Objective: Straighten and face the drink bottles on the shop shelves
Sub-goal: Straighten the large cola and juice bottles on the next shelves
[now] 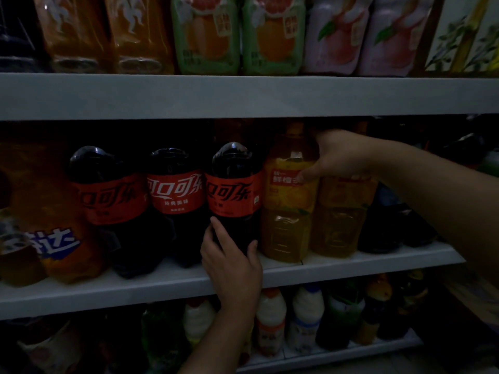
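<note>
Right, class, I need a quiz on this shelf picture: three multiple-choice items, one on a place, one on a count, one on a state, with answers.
1. Where does the left hand grip?
A) the rightmost cola bottle, low down
B) a milk bottle on the bottom shelf
C) the top shelf's edge

2. How many red-labelled cola bottles show on the middle shelf?
A) one
B) three
C) five

3. What is the right hand doing?
A) hanging idle
B) holding a juice bottle
C) pressing flat on the shelf

Answers:
1 A, its fingers curl round the bottle below the label.
2 B, three red labels stand side by side.
3 B, its thumb lies across the yellow label.
</note>
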